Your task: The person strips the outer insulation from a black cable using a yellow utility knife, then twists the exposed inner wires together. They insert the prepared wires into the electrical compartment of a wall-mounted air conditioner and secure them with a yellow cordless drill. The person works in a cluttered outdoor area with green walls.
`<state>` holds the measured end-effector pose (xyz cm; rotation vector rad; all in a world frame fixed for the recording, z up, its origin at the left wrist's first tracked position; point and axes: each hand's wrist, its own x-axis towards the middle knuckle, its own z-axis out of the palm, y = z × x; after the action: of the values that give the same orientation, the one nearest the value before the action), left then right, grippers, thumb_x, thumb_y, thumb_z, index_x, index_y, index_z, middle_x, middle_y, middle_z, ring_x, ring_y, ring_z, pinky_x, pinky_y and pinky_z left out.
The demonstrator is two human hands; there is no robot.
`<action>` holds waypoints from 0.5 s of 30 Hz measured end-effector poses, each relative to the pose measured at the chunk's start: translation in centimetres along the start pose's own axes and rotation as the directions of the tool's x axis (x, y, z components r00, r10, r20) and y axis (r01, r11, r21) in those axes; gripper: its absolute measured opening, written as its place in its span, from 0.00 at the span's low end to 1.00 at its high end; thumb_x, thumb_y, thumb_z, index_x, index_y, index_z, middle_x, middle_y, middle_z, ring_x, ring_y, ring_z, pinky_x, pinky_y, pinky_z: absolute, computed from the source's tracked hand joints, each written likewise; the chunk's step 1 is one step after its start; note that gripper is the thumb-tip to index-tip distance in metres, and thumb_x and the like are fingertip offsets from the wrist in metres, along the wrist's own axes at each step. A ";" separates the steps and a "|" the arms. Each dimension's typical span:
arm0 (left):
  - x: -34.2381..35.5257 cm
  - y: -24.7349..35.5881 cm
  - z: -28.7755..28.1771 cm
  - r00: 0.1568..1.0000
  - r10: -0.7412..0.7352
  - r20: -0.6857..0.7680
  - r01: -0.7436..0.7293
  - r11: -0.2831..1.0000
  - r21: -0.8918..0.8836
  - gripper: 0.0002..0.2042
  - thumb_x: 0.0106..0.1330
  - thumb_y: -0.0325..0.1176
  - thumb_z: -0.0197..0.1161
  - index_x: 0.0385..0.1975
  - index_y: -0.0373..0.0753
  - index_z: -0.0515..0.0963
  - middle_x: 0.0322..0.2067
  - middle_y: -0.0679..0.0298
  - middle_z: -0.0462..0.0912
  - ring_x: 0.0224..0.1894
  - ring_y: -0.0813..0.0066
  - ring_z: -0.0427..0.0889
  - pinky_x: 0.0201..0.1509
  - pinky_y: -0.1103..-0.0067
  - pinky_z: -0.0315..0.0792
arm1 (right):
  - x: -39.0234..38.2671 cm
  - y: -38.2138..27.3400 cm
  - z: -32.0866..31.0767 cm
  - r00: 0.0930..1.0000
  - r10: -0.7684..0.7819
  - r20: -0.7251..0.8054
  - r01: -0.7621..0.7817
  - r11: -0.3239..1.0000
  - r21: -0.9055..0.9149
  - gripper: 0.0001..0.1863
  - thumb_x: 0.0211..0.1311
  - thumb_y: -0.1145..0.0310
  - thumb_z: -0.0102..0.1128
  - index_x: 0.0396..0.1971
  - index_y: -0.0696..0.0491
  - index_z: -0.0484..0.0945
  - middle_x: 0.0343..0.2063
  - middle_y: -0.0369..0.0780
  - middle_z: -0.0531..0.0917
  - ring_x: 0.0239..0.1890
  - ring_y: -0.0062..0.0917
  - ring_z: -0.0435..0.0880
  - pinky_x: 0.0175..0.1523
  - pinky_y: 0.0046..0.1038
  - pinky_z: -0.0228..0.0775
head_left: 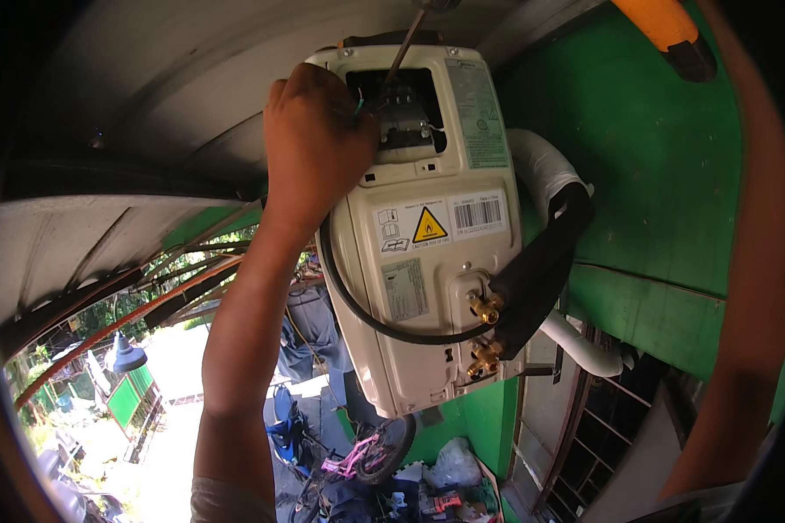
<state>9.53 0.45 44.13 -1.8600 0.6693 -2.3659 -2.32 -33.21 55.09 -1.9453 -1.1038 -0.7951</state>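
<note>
My left hand [316,139] is raised to the open wiring compartment of a cream outdoor air-conditioner unit [358,261]. Its fingers are pinched together around a thin green wire [359,105], partly hidden by the hand. Inside the opening is a terminal block [403,113] with metal screws. A slim metal shaft [406,48], like a screwdriver's, slants down from the top edge into this opening. My right forearm [754,261] rises along the right rim, but its hand is out of the picture. Near it, an orange-and-black handle [667,35] juts in from above.
A black cable [358,309] loops from beside the left wrist toward two brass valves [486,308]. Black-wrapped piping [549,261] and a white pipe [545,166] run beside the green wall [645,174]. Below stand a pink bicycle [358,458] and clutter; a metal roof [166,78] slopes overhead.
</note>
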 end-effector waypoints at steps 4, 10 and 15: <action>-0.3 0.6 -0.4 0.999 -0.022 -0.030 0.021 0.999 -0.033 0.09 0.54 0.27 0.74 0.26 0.32 0.79 0.43 0.54 0.81 0.48 0.51 0.78 0.57 0.61 0.73 | 1.6 -0.8 -1.7 0.992 0.045 0.119 -0.048 0.999 0.023 0.22 0.73 0.68 0.70 0.60 0.60 0.77 0.49 0.47 0.87 0.42 0.31 0.92 0.38 0.32 0.88; -0.4 0.9 -0.5 0.999 -0.038 -0.020 0.037 0.999 -0.019 0.10 0.53 0.27 0.76 0.26 0.32 0.79 0.41 0.54 0.80 0.48 0.52 0.78 0.56 0.62 0.73 | 3.8 -1.2 -3.3 0.988 0.036 0.152 -0.041 0.999 0.033 0.19 0.72 0.71 0.69 0.59 0.60 0.79 0.48 0.46 0.88 0.42 0.31 0.92 0.38 0.31 0.87; -0.1 1.0 -0.2 0.997 -0.076 -0.007 0.076 0.997 -0.006 0.11 0.52 0.28 0.77 0.26 0.33 0.78 0.40 0.55 0.80 0.45 0.52 0.78 0.54 0.61 0.73 | 5.1 -1.9 -3.6 0.979 0.073 0.189 -0.070 0.997 -0.027 0.19 0.72 0.71 0.69 0.59 0.60 0.79 0.48 0.47 0.88 0.42 0.32 0.92 0.38 0.32 0.88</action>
<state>9.15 -0.36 43.69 -1.9138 0.6179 -2.4204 -2.28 -33.40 61.58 -2.0998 -1.1331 -0.5928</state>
